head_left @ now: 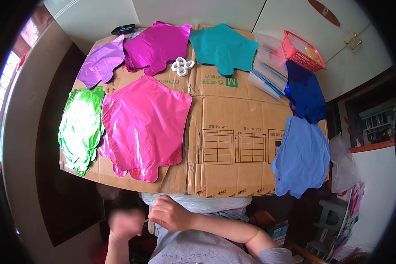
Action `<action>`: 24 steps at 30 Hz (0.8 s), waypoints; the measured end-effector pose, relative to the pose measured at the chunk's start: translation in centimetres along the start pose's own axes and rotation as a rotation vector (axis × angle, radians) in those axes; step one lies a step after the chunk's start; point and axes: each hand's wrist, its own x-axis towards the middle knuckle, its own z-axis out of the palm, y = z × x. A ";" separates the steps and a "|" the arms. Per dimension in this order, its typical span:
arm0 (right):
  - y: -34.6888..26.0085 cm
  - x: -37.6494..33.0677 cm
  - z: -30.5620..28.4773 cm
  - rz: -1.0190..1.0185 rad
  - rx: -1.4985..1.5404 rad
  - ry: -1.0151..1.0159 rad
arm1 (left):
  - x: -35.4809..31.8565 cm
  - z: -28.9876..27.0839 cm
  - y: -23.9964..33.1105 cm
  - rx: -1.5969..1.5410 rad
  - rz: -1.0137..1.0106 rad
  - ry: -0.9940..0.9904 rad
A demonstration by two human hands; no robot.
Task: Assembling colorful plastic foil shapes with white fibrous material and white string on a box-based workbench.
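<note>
Below the cardboard-covered counter (233,119) edge, right hand (169,214) fisted on clear plastic bag (207,203); left hand (124,223) blurred, state undeterminable; pink foil balloon (143,125) lies forward-left.

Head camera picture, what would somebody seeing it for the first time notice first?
Probably the big pink foil balloon lying flat on the left half of the cardboard sheet, ringed by green, purple, magenta, teal and blue ones. At the near edge, the right hand rests on a clear plastic bag; the left hand is blurred.
</note>
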 end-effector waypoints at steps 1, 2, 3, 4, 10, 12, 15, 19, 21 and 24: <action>0.4 -0.1 0.3 0.025 -0.013 0.009 | 0.2 0.5 -0.2 -0.355 0.043 0.056; 0.7 -0.3 0.6 0.049 -0.025 0.017 | 0.4 0.9 0.0 0.074 0.078 0.094; 0.9 -0.6 0.7 0.031 -0.035 0.006 | 0.9 1.5 0.5 0.504 0.109 0.131; 0.6 -0.6 0.4 0.013 -0.041 -0.009 | 1.5 2.1 1.2 0.935 0.135 0.171; 1.4 -0.6 -0.2 -0.024 0.011 -0.020 | 0.8 0.1 0.9 0.921 -0.006 -0.133; 2.4 -1.6 0.5 0.012 0.024 -0.050 | 0.0 0.8 -0.2 0.180 0.027 0.053; 2.5 -2.1 0.7 0.127 0.137 -0.053 | 0.1 0.9 -0.8 -0.331 0.117 0.332; 2.8 -2.4 0.2 0.371 0.448 -0.137 | 0.5 0.2 -1.4 -0.457 0.132 0.360; 3.4 -2.6 0.0 0.400 0.546 -0.214 | 0.1 -0.5 -1.8 -0.508 0.179 0.218; 2.7 -2.4 0.4 0.180 0.277 -0.087 | -0.1 0.3 -1.3 -0.496 0.130 0.285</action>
